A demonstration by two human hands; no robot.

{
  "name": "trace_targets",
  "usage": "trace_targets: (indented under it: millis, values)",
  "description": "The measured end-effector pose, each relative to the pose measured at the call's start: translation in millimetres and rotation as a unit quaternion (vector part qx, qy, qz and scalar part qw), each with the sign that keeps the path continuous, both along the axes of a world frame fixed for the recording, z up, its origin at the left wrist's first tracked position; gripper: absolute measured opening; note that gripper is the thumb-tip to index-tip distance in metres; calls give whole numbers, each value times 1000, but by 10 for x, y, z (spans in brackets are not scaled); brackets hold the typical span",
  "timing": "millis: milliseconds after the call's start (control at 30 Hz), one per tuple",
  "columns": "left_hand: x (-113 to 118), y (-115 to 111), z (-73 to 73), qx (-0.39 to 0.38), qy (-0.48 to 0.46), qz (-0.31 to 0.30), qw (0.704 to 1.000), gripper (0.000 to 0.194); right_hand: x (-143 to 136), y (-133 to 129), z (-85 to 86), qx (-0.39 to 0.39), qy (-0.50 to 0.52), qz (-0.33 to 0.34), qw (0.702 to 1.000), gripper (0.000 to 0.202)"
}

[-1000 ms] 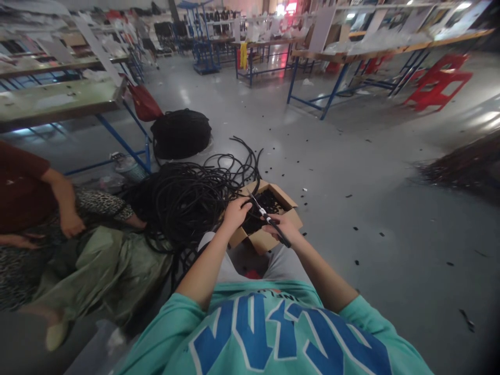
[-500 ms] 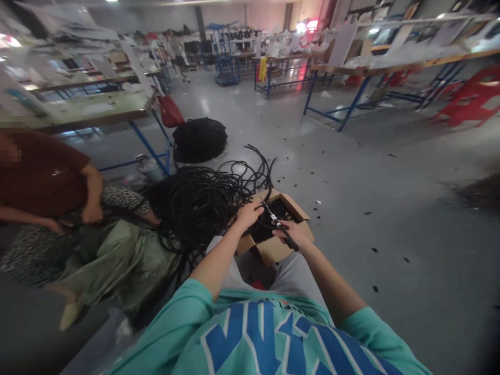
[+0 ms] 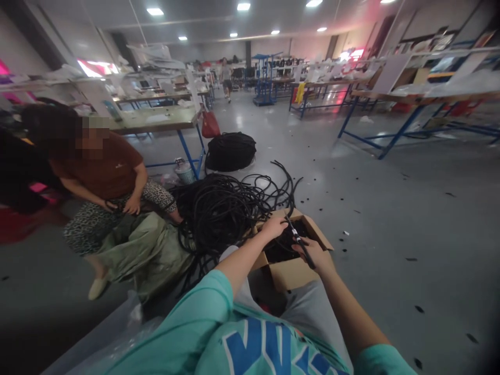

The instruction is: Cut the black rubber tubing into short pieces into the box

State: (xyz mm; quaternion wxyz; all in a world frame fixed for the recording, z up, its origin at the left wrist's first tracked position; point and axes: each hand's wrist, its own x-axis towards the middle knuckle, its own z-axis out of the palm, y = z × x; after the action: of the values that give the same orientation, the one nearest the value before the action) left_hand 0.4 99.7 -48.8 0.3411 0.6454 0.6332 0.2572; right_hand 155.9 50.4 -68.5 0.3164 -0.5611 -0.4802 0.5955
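My right hand (image 3: 315, 256) is closed round the black handles of a pair of scissors (image 3: 298, 238), whose blades point forward and left over an open cardboard box (image 3: 294, 275). My left hand (image 3: 274, 227) is closed close to the blade tips, pinching what looks like a strand of black tube, mostly covered by the fingers. Small black pieces (image 3: 282, 254) lie inside the box, which stands on the floor in front of my knees. Just left of the box spreads a big tangled heap of black tubes (image 3: 222, 208).
A person in a brown shirt (image 3: 117, 161) sits at the left, both hands in their lap, beside a green sheet (image 3: 156, 250). Behind the heap are a round black bundle (image 3: 231, 150) and a blue-legged table (image 3: 164, 120). Black scraps (image 3: 419, 309) dot the floor at right.
The camera view has tilted up and turned left, so the scene sits lower and further right. Both hands keep much the same position over the box, with the scissors still in my right hand.
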Motion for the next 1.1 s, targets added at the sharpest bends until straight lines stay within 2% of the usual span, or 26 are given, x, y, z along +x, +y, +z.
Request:
trace_targets:
  millis: [133, 300, 400, 500, 633, 767, 900, 1100]
  values:
    - [-27, 66, 13, 18, 15, 15, 1000, 28, 27, 65, -60, -2, -6, -23, 1000, 48]
    - [-117, 84, -17, 19, -19, 22, 999, 32, 121, 134, -170, -51, 62, -41, 996, 45]
    - [-166, 42, -15, 14, -67, 38, 997, 40, 157, 165, -203, -70, 95, -58, 991, 42]
    - [-211, -38, 47, 32, -154, 64, 986, 38, 167, 171, -192, -79, 112, -66, 988, 39]
    - [-257, -212, 221, 34, -271, 90, 958, 29, 141, 109, -119, -76, 138, -60, 986, 40]
    - [-275, -429, 418, 41, -355, 99, 929, 22, 82, -46, -10, -51, 161, -62, 984, 51]
    - [-281, -610, 530, 64, -371, 76, 923, 24, 22, -267, 124, -11, 165, -44, 985, 60]
    - [-287, -811, 579, 81, -330, 57, 939, 33, -23, -634, 313, 27, 170, 8, 985, 64]
